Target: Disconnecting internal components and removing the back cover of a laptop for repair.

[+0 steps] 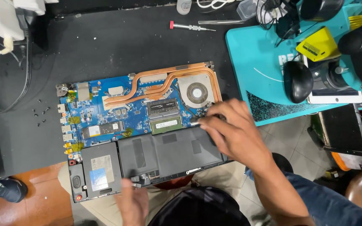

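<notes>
Fingers: right hand [235, 132] pinching black battery [168, 152] top-right corner, left hand [133, 201] blurred, grip unclear | tabletop [105, 46] near edge | battery likely stiff, puncture-prone; lift by edges.

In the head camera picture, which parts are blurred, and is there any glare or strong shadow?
Head view: the left hand at the bottom edge is smeared by motion blur; the right hand is only slightly soft; the open laptop with its copper heat pipes is sharp. Lighting is even, shadows faint; the white tablet looks bright, without hard glare.
</notes>
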